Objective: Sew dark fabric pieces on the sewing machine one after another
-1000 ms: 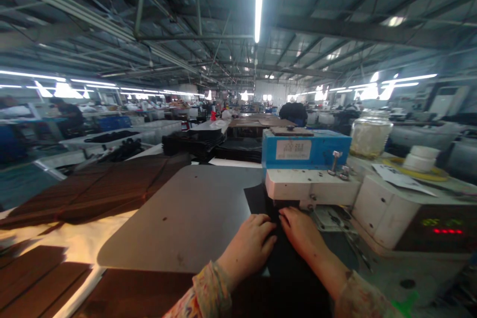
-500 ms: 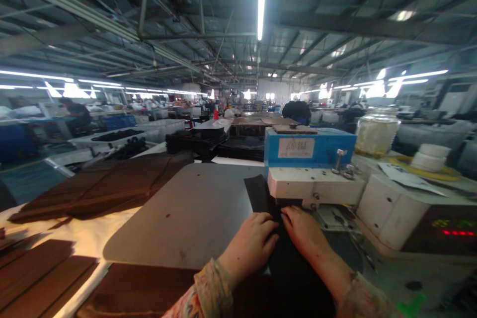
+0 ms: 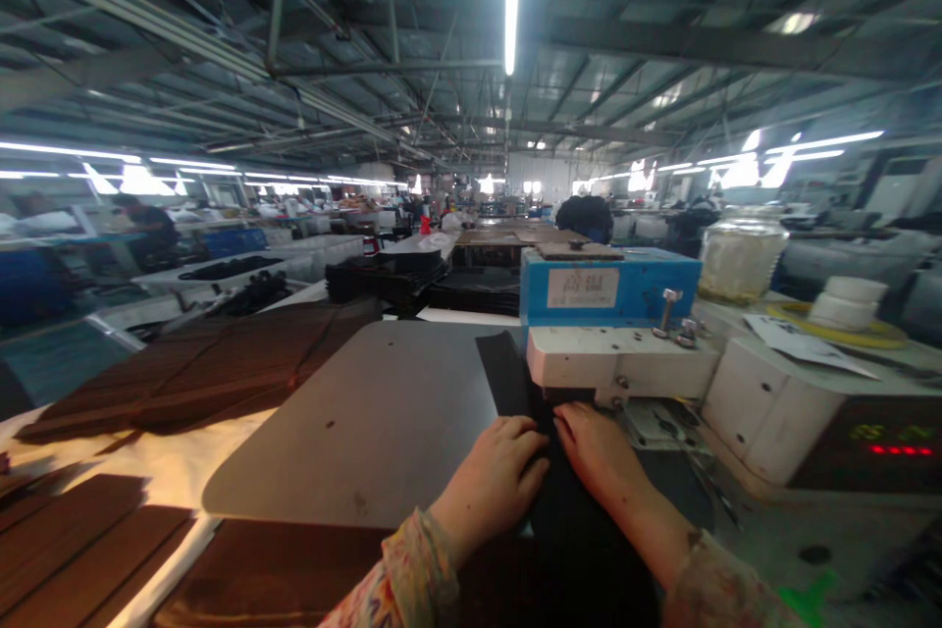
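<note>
A long black strip of flat material (image 3: 501, 371), fabric or leather, runs away from me along the left side of a machine with a white arm (image 3: 581, 358) and a blue housing (image 3: 654, 285). My left hand (image 3: 497, 466) is closed at the strip's left edge, thumb and curled fingers pressed together against it. On its right side my right hand (image 3: 593, 446) bends its fingers down onto the black material, close under the machine's arm. Both sets of fingertips are partly hidden. The near part of the material hangs dark toward me between my forearms.
A smooth grey metal plate (image 3: 368, 432) lies left of the strip. Brown pieces (image 3: 213, 353) are heaped further left, and black stacks (image 3: 390, 280) stand behind. At right are a control box (image 3: 780, 412) with lit digits, a glass jar (image 3: 742, 255) and tweezers (image 3: 713, 491).
The far end of the black strip has slid slightly away from me over the plate. My hands stay at almost the same spot beside the machine.
</note>
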`<state>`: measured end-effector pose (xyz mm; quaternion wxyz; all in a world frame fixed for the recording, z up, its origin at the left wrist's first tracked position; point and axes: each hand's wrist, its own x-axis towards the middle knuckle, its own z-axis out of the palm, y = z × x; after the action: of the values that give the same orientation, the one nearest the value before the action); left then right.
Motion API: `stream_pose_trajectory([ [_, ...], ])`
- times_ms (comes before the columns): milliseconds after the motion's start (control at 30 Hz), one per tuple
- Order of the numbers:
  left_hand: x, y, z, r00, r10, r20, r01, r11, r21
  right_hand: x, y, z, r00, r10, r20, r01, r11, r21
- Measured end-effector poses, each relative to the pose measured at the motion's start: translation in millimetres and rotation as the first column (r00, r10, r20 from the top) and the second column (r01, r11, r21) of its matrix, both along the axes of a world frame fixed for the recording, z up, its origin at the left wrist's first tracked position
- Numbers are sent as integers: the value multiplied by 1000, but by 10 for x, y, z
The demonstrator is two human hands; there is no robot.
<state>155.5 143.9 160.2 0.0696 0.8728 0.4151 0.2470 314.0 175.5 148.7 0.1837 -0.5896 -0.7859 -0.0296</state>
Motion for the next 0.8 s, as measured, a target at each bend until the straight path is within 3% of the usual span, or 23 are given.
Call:
stream_pose_trajectory([
  [800,1,-6,15,1000,0,-8,0,1000,-15,-4,17,-24,1000,2,4,-2,1000,10],
])
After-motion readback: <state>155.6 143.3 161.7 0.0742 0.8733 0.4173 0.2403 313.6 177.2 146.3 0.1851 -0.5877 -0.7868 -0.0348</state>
